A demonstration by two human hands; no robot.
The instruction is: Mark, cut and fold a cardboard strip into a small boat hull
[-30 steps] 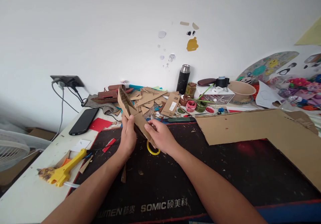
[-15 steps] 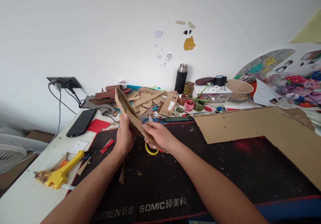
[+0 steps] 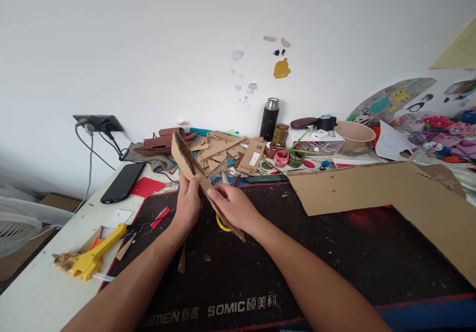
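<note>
A long bent piece of cardboard (image 3: 183, 158) is held slantwise above the dark desk mat (image 3: 238, 267), its far end up and to the left, its near end low and to the right. My left hand (image 3: 189, 200) is closed on its left side around the middle, thumb on the cardboard. Lower down, my right hand (image 3: 234, 205) grips the same piece from the right, thumb on top. Partly hidden below the cardboard lie scissors with a yellow handle ring (image 3: 222, 224).
Left are a yellow glue gun (image 3: 98, 252), a black phone (image 3: 122, 183) and red paper (image 3: 148, 187). Cardboard scraps (image 3: 219, 146), paint pots (image 3: 281, 158) and a thermos (image 3: 269, 120) line the back. A large cut cardboard sheet (image 3: 353, 183) covers the right side.
The cardboard has tipped a little steeper, its near end now lower. My right hand has shifted slightly left along with it, and my left hand has moved slightly right.
</note>
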